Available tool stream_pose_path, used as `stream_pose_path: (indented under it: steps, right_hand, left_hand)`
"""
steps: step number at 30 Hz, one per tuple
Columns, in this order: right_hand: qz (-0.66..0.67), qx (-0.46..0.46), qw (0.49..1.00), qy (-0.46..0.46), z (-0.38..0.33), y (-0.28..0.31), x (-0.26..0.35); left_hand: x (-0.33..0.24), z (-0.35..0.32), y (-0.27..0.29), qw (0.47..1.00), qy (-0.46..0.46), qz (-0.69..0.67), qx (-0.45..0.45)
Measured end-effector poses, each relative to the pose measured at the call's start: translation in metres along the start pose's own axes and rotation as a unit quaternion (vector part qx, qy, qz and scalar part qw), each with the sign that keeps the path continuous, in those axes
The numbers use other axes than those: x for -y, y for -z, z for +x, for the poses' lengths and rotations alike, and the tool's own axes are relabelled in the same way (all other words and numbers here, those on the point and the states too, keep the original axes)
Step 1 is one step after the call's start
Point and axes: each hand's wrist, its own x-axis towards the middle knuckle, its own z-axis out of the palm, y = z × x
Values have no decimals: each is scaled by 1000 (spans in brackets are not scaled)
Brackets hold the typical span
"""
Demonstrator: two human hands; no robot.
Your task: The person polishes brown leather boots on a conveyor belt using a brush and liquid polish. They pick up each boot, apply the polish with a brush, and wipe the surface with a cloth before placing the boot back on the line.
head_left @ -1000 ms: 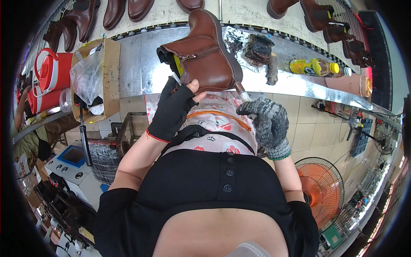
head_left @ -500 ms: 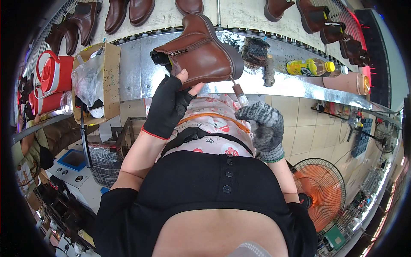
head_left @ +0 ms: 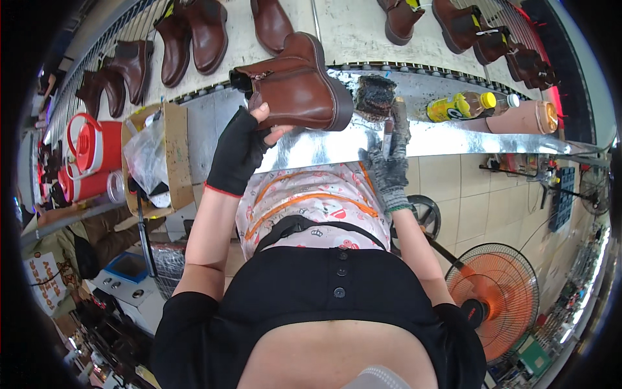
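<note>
Two gloved hands are ours: our left hand [head_left: 234,150] pinches the brown boot [head_left: 304,97] between thumb and fingers, holding it above the metal ledge [head_left: 308,149], sole facing right. Our right hand [head_left: 391,175], fingers partly curled, grasps a slim brush [head_left: 387,137] near the blackened block [head_left: 376,96]. More boots [head_left: 208,39] stand on the far side.

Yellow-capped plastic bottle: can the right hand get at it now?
Probably yes: mostly bare silver metal ledge lies between the grey-gloved right hand and the bottle, though that hand holds a slim brown-tipped brush.
</note>
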Motion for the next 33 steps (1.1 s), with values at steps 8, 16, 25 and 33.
stream_pose_path:
  steps: [8,16,25,33]
  right_hand:
    - [56,28,994,-92,9,-20,-20]
    - [-73,60,995,18,2,-25,-29]
    - [-45,52,996,53,5,-20,-22]
    - [-2,68,997,-33,8,-18,-13]
  left_hand:
    - [-52,185,-22,991,-25,95,93]
    - [-15,340,-85,957,-89,268,-61]
    - [24,324,-83,944,-32,328,-18]
    - [74,211,-26,757,-258,600,-12]
